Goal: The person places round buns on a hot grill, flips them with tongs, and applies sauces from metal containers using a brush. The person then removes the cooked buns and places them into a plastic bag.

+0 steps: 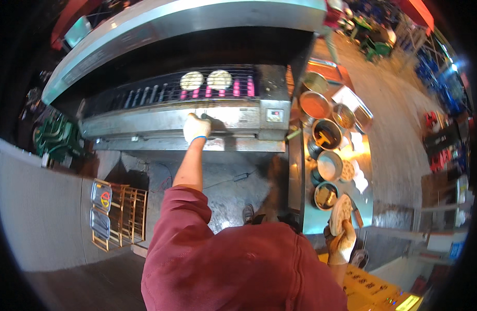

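Note:
My left hand (196, 128), in a white knit glove with a blue cuff, is over the steel front panel of a long grill (230, 120); whether it grips something there cannot be told. Two round flatbreads lie side by side on the wire rack, the left one (191, 81) and the right one (219, 79), above pink-glowing bars. My gloved right hand (341, 243) holds up a round flatbread (340, 215) beside the steel table (314, 227). A knife with a wooden handle (357, 218) lies just beyond that bread.
On the table are a pot of red sauce (314, 105), a pot with a yellow-handled tool (326, 134), a pale-filled bowl (330, 166) and another flatbread (347, 171). A wooden rack (133, 217) stands at the left. A cable (241, 177) crosses the floor. A person stands beyond the table.

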Demonstrator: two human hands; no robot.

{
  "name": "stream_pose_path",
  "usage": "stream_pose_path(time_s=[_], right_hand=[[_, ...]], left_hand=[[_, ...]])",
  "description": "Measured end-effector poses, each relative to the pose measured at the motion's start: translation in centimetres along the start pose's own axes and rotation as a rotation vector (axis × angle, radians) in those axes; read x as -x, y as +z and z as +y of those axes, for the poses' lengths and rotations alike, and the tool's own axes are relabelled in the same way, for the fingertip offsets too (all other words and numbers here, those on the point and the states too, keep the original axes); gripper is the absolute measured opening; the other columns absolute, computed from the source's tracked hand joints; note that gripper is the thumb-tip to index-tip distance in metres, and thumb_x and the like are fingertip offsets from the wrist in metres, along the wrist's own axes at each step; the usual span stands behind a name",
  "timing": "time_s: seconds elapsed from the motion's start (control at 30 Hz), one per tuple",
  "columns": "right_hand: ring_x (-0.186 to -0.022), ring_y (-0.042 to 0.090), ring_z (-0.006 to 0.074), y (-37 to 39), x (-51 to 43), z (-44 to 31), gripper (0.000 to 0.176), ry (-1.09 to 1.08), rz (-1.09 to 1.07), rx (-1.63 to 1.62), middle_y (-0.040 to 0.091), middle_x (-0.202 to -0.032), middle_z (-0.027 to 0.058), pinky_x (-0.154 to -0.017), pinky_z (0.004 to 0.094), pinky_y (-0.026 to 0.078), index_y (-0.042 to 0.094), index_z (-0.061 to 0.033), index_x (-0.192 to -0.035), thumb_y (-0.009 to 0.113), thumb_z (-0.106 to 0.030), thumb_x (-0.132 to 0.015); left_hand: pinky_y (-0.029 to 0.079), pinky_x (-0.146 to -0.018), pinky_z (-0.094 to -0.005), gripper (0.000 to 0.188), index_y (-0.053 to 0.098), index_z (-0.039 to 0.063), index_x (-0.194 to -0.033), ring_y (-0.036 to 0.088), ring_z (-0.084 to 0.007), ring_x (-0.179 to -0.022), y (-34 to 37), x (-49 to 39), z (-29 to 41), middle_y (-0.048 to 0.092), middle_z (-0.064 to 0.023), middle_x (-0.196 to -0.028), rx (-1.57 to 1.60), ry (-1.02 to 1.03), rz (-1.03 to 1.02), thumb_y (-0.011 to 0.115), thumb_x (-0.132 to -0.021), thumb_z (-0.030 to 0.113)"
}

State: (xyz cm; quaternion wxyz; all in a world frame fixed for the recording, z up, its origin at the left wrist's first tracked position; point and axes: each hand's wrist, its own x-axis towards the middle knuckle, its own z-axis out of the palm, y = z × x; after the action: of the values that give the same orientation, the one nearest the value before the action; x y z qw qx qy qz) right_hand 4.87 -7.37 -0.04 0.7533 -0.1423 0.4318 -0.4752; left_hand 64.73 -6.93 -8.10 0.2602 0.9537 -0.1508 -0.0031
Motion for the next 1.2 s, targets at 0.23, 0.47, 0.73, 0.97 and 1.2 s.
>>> stream_pose_path(time_s=[0.23,0.47,0.73,0.97,1.2], right_hand=[[-0.140,0.055,0.0291,3.5,0.7,-5.0,0.079,-0.229,-0.182,0.413,0.052,-0.153,0.0217,-0.119,0.0397,0.042,0.032,0.0075,-0.161,0.059,-0.007,-0.089],[-0.123,0.067,0.0287,5.5,-4.8,-8.8,0.080,-0.558,-0.393,1.260,0.064,-0.137,0.0203,-0.101,0.0360,0.054,0.036,0.0026,-0.161,0.067,-0.001,-0.088],[-0.121,0.068,0.0300,2.9,-16.3,-16.1,0.089,-0.474,-1.045,1.228,0.064,-0.137,0.0178,-0.104,0.0383,0.054,0.051,-0.0027,-0.155,0.092,-0.012,-0.076],[-0.125,0.066,0.0249,-0.1,-22.9,-20.4,0.074,0.072,-0.999,1.106,0.070,-0.135,0.0149,-0.107,0.0376,0.051,0.055,-0.0037,-0.152,0.083,-0.012,-0.084],[-0.126,0.065,0.0243,-0.2,-27.5,-21.6,0.061,-0.148,-1.073,1.055,0.067,-0.139,0.0133,-0.105,0.0361,0.052,0.063,-0.0055,-0.146,0.073,-0.013,-0.086]], left_hand=[[0.052,-0.103,-0.0532,0.095,0.055,-0.002,-0.143,0.065,-0.0466,-0.121,-4.1,2.6,1.9,0.065,-0.0316,-0.131,-0.281,0.131,0.169,0.088,-0.074,0.054],[0.047,-0.113,-0.0452,0.069,0.048,0.003,-0.154,0.058,-0.0298,-0.133,-6.1,29.3,15.6,0.059,-0.0185,-0.144,1.020,0.125,-0.864,0.068,-0.103,0.046],[0.056,-0.103,-0.0606,0.078,0.048,0.003,-0.148,0.062,-0.0385,-0.130,2.7,39.0,26.7,0.061,-0.0171,-0.139,1.515,-0.418,-1.639,0.067,-0.098,0.060],[0.054,-0.106,-0.0625,0.084,0.043,0.004,-0.153,0.058,-0.0422,-0.135,5.0,42.7,30.8,0.054,-0.0186,-0.147,1.667,-0.623,-1.522,0.073,-0.095,0.057],[0.048,-0.111,-0.0681,0.083,0.042,0.006,-0.155,0.056,-0.0447,-0.137,6.1,41.8,32.8,0.053,-0.0236,-0.151,1.712,-0.617,-1.621,0.076,-0.094,0.051]])
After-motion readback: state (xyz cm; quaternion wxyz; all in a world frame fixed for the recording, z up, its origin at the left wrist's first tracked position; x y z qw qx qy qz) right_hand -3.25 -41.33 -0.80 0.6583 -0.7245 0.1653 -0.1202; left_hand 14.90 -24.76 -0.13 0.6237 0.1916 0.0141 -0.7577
